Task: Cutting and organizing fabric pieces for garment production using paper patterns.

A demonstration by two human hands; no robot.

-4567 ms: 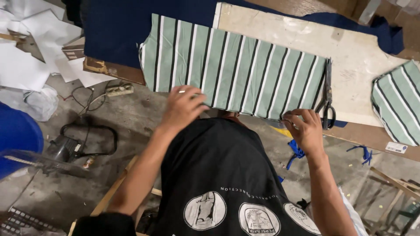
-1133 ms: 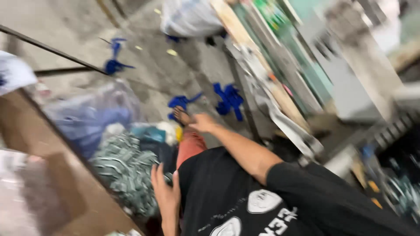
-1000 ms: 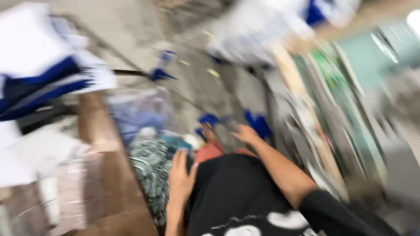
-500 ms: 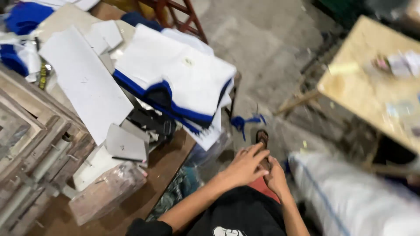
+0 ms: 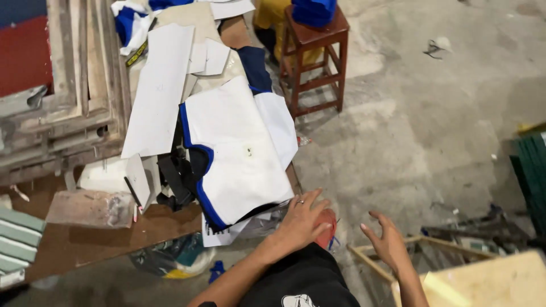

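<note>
Since 0.5 s ago: view swung, hands parted. L to R: wood frames [image 5: 68, 102], paper sheets [image 5: 159, 85] on bench [image 5: 85, 239]; white-blue cloth stack [image 5: 239, 153] overhangs bench edge, nr reach. Left hand [image 5: 301, 219] flat on red-clad knee, empty. Right hand [image 5: 389, 244] fingers spread, empty, over wood frame by table. Stool [image 5: 315, 57] behind; concrete floor [image 5: 432, 125].

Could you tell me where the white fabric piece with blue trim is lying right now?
In the head view, the white fabric piece with blue trim lies centre-left on the wooden table, overhanging its edge just beyond the left hand.
</note>
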